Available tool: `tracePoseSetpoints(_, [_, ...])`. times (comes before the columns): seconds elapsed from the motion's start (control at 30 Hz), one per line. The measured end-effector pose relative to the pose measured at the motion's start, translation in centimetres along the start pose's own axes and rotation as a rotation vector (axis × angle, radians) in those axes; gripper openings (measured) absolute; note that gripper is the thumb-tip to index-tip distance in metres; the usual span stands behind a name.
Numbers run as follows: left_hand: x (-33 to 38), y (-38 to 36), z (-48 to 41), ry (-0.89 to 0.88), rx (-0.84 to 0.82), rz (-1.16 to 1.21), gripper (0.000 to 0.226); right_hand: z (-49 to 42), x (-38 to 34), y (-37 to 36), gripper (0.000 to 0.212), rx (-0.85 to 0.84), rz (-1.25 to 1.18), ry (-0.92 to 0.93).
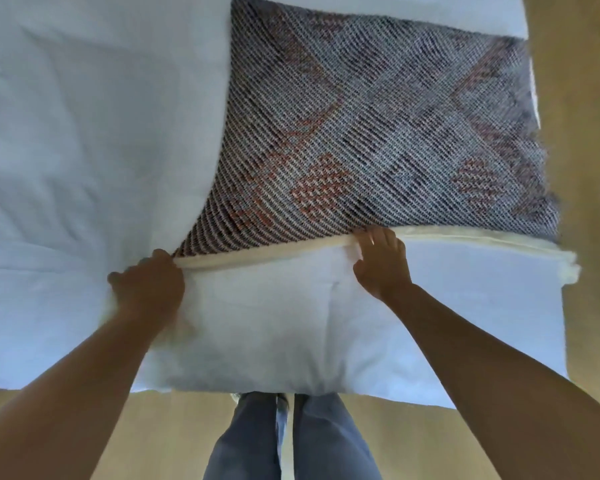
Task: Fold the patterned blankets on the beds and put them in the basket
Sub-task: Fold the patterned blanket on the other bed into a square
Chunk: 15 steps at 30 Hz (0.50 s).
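A patterned blanket [378, 133], woven in dark blue-grey with rust-red diamond shapes, lies spread on the white bed [84, 150]. Its near edge shows a cream-white underside, turned up along a line between my hands. My left hand [149, 285] is closed on the blanket's near left corner. My right hand [381, 261] grips the cream edge about midway along, fingers curled over the fold. The blanket's far end runs out of the top of the view. No basket is in sight.
The bed's near edge crosses the lower part of the view, with tan floor [153, 438] below it and along the right side. My legs in blue jeans [291, 441] stand against the bed's edge.
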<state>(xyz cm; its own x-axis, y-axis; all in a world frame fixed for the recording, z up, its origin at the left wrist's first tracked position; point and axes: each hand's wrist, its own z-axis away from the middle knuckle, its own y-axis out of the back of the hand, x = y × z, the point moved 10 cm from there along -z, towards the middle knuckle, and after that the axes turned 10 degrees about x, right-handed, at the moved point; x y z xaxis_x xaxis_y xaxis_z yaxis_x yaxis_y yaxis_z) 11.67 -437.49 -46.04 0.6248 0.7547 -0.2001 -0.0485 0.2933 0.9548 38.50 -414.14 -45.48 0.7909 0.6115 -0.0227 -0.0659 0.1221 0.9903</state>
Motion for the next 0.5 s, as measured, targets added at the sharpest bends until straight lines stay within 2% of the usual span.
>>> tracePoseSetpoints(0.1, [0.4, 1.2, -0.9, 0.071, 0.031, -0.019, 0.028, -0.5, 1.8, 0.0, 0.051, 0.032, 0.012, -0.020])
tracePoseSetpoints(0.17, [3.3, 1.8, -0.9, 0.072, 0.016, -0.021, 0.052, -1.0, 2.5, 0.0, 0.048, 0.043, -0.002, 0.008])
tracePoseSetpoints(0.23, [8.0, 2.4, -0.3, -0.039, 0.035, 0.017, 0.078, -1.2, 2.7, 0.3, 0.043, 0.061, -0.001, 0.049])
tracePoseSetpoints(0.3, [14.7, 3.5, 0.6, -0.216, 0.079, 0.044, 0.092, -1.8, 3.6, 0.8, 0.036, 0.090, -0.010, 0.082])
tracePoseSetpoints(0.4, [23.7, 5.0, 3.0, -0.485, 0.128, 0.061, 0.091, -2.4, 4.0, 1.1, 0.032, 0.117, -0.018, 0.156])
tracePoseSetpoints(0.5, [30.5, 4.9, 4.1, -0.561, 0.072, 0.081, 0.082, -3.2, 5.9, 1.8, 0.030, 0.172, -0.058, 0.247])
